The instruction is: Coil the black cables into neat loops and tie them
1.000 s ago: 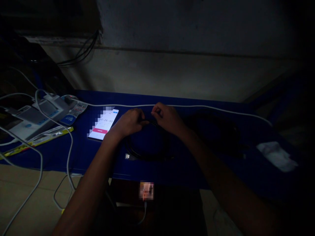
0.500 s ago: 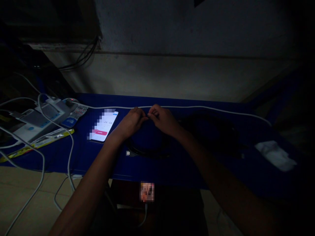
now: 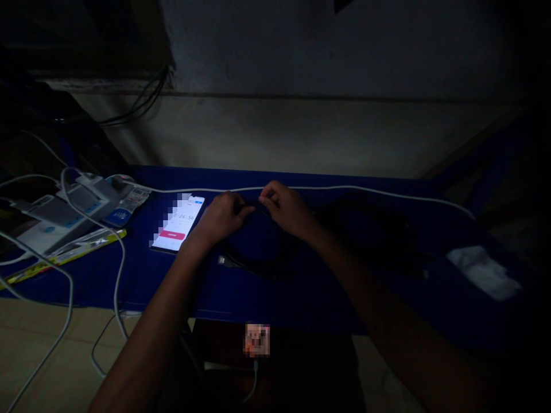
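The room is dim. A black coiled cable [image 3: 258, 265] lies on a blue table [image 3: 142, 269], with its silver plug [image 3: 222, 261] pointing left. My left hand [image 3: 220, 217] and my right hand [image 3: 286, 209] meet at the coil's far side. Both have fingers closed, pinching the black cable between them. A lit phone [image 3: 177, 224] lies just left of my left hand.
A white cable [image 3: 379, 193] runs along the table's back edge. White boxes and a power strip [image 3: 64, 209] with several white cords sit at the left. A yellow-edged packet [image 3: 64, 252] lies near them. A white cloth [image 3: 482, 271] rests at the right. More dark cable [image 3: 387, 229] lies beyond my right wrist.
Both hands stay together on the cable. They have shifted only slightly, and the coil has drawn a little tighter and farther from me.
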